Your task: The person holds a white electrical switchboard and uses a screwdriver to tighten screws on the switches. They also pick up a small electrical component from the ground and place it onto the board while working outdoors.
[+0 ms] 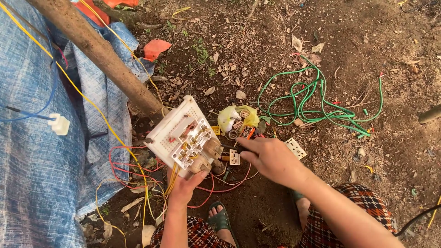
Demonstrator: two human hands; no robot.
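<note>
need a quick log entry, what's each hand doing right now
Left hand: closed on the switch board, holding it up from below.
Right hand: fingers curled on a dark tool at the board; grip not fully visible.

Outdoor makeshift work spot, bare dirt ground (257, 50) with dry leaves, blue tarp (32, 174), wooden pole (98, 50), loose wires

Setting: outdoors, daylight, bare brown dirt ground (275, 216) strewn with dry leaves (298, 43). Landmark: a slanting wooden pole (98, 50), upper left. Left of and beneath the pole, a blue woven tarpaulin (32, 174). Just right of the pole's upper part, an orange scrap (155, 48). Well to the pole's right, sparse green weeds (201, 51).
</note>
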